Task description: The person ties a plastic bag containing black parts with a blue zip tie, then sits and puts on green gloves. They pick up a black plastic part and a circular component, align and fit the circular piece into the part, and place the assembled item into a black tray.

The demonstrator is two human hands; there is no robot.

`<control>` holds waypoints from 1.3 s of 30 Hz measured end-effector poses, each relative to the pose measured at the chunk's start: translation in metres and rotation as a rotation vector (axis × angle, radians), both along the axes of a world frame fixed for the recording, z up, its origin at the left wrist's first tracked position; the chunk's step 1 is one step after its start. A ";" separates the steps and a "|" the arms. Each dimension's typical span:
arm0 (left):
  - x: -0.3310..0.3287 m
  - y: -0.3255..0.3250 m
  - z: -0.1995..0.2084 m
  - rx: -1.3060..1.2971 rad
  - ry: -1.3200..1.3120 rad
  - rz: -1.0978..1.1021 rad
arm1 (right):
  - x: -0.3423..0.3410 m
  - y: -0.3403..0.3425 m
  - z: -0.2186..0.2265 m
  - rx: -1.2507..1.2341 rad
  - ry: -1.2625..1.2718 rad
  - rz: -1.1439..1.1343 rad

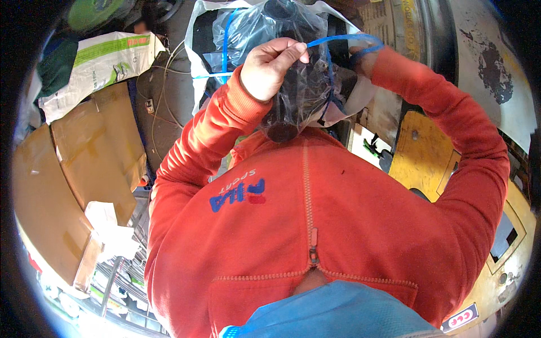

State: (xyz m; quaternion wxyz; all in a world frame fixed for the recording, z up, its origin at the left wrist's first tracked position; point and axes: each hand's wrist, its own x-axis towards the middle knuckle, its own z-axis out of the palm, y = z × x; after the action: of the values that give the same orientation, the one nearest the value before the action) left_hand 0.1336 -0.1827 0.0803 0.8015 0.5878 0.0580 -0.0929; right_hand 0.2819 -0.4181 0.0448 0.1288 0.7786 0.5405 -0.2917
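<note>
A bundle under clear plastic film [301, 93] lies in front of my chest, with dark round ends at its far and near sides. White sheeting [198, 34] shows around its edges. Blue strap [344, 38] runs across and around the bundle. Above it, my left hand [266, 69] pinches the strap between thumb and fingertips. From there the strap arcs to the right and loops back by my right hand [365, 61]. That hand is beside the bundle's right edge, its fingers partly hidden by the sleeve and in shadow, so its grip is unclear.
Brown cardboard sheets [93, 146] lean at the left, below a white and green printed sack [98, 70]. Thin cables [163, 84] trail over the dark floor. At the right stands a yellow machine panel [422, 149]. A wire rack [121, 287] sits at the lower left.
</note>
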 end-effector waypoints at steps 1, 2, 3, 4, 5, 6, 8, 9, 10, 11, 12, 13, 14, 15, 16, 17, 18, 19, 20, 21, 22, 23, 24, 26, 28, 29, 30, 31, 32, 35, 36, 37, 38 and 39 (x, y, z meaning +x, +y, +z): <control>0.000 0.000 -0.001 0.004 0.001 -0.004 | -0.002 -0.003 0.001 0.019 -0.005 -0.002; 0.000 0.000 -0.001 0.002 -0.014 -0.005 | -0.004 -0.007 0.003 0.041 -0.012 -0.007; 0.000 0.000 -0.001 0.001 -0.028 -0.007 | -0.007 -0.010 0.003 0.055 -0.021 -0.004; 0.001 0.000 -0.001 -0.007 -0.059 -0.006 | -0.009 -0.014 0.004 0.065 -0.028 -0.008; 0.001 0.000 -0.001 -0.015 -0.088 -0.006 | -0.011 -0.018 0.004 0.073 -0.039 -0.013; 0.001 0.001 -0.001 -0.014 -0.066 -0.027 | -0.012 -0.022 0.005 0.079 -0.047 -0.020; 0.000 0.002 -0.001 -0.010 -0.028 -0.069 | -0.015 -0.028 0.004 0.085 -0.053 -0.044; -0.001 0.003 -0.001 -0.004 -0.034 -0.074 | -0.015 -0.031 0.003 0.084 -0.053 -0.060; -0.001 0.004 -0.002 0.002 -0.038 -0.079 | -0.016 -0.032 0.001 0.053 -0.008 -0.146; -0.002 0.005 -0.002 0.007 -0.040 -0.086 | -0.017 -0.032 -0.001 0.081 -0.039 -0.093; -0.002 0.005 -0.003 -0.005 -0.042 -0.090 | -0.017 -0.031 -0.004 0.078 -0.024 -0.117; -0.001 0.006 -0.004 -0.016 -0.046 -0.096 | -0.017 -0.030 -0.007 0.078 -0.005 -0.147; -0.001 0.006 -0.006 -0.027 -0.052 -0.102 | -0.017 -0.029 -0.010 0.079 0.020 -0.185; 0.000 0.006 -0.007 -0.039 -0.065 -0.097 | -0.016 -0.027 -0.014 0.088 0.062 -0.241; 0.000 0.006 -0.008 -0.050 -0.078 -0.092 | -0.016 -0.027 -0.017 0.103 0.096 -0.284; 0.001 0.005 -0.008 -0.058 -0.090 -0.095 | -0.015 -0.027 -0.020 0.120 0.131 -0.331; 0.002 0.004 -0.009 -0.004 -0.102 -0.101 | -0.015 -0.028 -0.022 0.149 0.175 -0.380; 0.002 0.003 -0.009 0.052 -0.110 -0.117 | -0.014 -0.030 -0.022 0.189 0.222 -0.427; 0.003 0.001 -0.008 0.114 -0.112 -0.117 | -0.014 -0.033 -0.022 0.243 0.274 -0.479; 0.001 -0.002 -0.007 0.149 -0.158 -0.101 | -0.013 -0.037 -0.020 0.302 0.312 -0.519; 0.002 -0.004 -0.006 0.257 -0.246 -0.108 | -0.015 -0.041 -0.017 0.386 0.408 -0.599; 0.001 -0.007 -0.004 0.322 -0.243 -0.100 | -0.015 -0.043 -0.013 0.392 0.272 -0.420; 0.001 -0.009 -0.003 0.398 -0.231 -0.115 | -0.018 -0.045 -0.008 0.405 0.172 -0.286; 0.002 -0.012 0.000 0.460 -0.281 -0.105 | -0.023 -0.043 0.004 0.337 -0.063 -0.004; 0.004 -0.015 0.003 0.511 -0.280 -0.108 | -0.027 -0.036 0.018 0.393 0.060 -0.191; 0.005 -0.015 0.004 0.531 -0.249 -0.117 | -0.029 -0.031 0.025 0.508 0.123 -0.281; 0.005 -0.016 0.005 0.561 -0.212 -0.141 | -0.030 -0.031 0.035 0.562 0.186 -0.387; 0.006 -0.017 0.007 0.612 -0.213 -0.145 | -0.029 -0.032 0.045 0.659 0.177 -0.392; 0.007 -0.017 0.008 0.610 -0.201 -0.140 | -0.028 -0.036 0.056 0.611 0.098 -0.326; 0.010 -0.019 0.012 0.635 -0.207 -0.137 | -0.024 -0.061 0.077 0.690 -0.234 -0.057; 0.011 -0.020 0.013 0.636 -0.224 -0.126 | -0.025 -0.075 0.079 0.804 -0.247 -0.095; 0.011 -0.021 0.013 0.636 -0.243 -0.115 | -0.028 -0.089 0.077 0.914 -0.257 -0.129; 0.011 -0.021 0.014 0.637 -0.205 -0.127 | -0.031 -0.105 0.073 1.062 -0.248 -0.226; 0.011 -0.022 0.014 0.641 -0.166 -0.141 | -0.046 -0.113 0.056 1.242 0.091 -0.737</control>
State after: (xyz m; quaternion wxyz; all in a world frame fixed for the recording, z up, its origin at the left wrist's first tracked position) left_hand 0.1442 -0.2045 0.0943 0.5694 0.8181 -0.0222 -0.0769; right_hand 0.2364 -0.5313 0.1013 -0.4666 0.8269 0.3136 0.0126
